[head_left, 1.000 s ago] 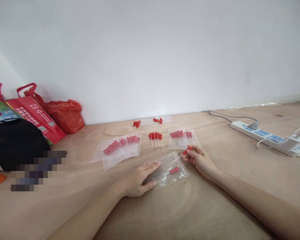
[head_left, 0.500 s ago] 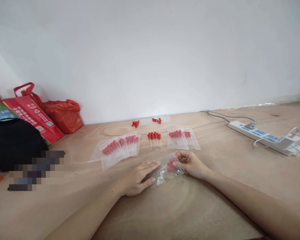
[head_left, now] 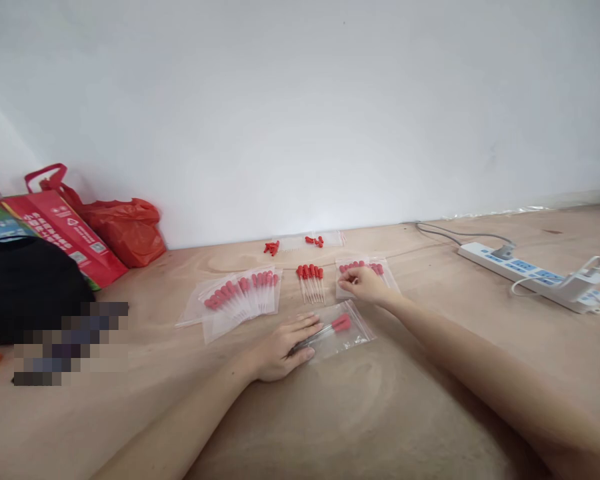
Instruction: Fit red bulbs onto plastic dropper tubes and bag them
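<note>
My left hand (head_left: 283, 348) lies flat, fingers stretched, on the left end of a clear zip bag (head_left: 357, 340). Inside that bag are droppers with red bulbs (head_left: 341, 323); their thin stems run under my fingers. My right hand (head_left: 366, 285) is over the bagged droppers (head_left: 377, 269) at the right, its fingers curled together and nothing visible in them. Left of its fingertips lies a row of several loose droppers (head_left: 310, 283), red bulbs pointing away from me. More bagged droppers (head_left: 240, 293) are fanned out and overlapping on the left.
Small red bulbs lie in two groups (head_left: 271, 248) (head_left: 314, 241) by the wall, near more clear bags (head_left: 333, 238). A white power strip (head_left: 520, 270) with plugs and cables is at the right. Red bags (head_left: 125, 230) and a black bag (head_left: 35, 287) stand at the left.
My right hand has let go of the zip bag's open end and moved up to the right-hand bagged droppers. My left hand stays on the bag, which now lies flatter.
</note>
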Demonstrator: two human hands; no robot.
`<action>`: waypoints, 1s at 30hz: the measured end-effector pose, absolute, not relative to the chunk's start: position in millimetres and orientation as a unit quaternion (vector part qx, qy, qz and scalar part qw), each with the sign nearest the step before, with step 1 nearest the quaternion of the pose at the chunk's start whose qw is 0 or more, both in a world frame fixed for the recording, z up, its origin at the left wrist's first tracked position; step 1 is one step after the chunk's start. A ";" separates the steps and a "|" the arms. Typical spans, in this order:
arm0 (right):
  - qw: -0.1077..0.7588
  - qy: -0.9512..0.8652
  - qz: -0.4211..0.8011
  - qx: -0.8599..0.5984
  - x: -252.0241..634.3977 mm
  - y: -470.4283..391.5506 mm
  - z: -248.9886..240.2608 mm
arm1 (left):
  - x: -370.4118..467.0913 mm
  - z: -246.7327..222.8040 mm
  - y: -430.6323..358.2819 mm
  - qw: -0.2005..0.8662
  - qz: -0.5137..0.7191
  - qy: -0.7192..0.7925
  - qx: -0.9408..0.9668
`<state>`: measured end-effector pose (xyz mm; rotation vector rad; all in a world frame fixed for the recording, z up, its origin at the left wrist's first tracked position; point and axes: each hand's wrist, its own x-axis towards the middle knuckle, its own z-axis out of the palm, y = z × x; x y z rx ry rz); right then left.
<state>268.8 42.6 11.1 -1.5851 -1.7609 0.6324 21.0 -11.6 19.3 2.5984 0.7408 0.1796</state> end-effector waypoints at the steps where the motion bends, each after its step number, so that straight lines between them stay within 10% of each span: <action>1: 0.340 -0.667 0.243 -0.617 260.1 54.7 11.9 | 21.1 19.0 -10.3 0.212 0.078 0.267 0.937; 12: 0.368 -0.544 0.312 -0.687 218.3 115.9 -4.9 | 16.6 14.1 -13.0 0.202 0.164 0.244 0.934; 30: 0.716 -0.335 0.356 -0.498 311.3 -7.6 -18.6 | 17.2 16.7 -16.1 0.195 0.102 0.270 0.937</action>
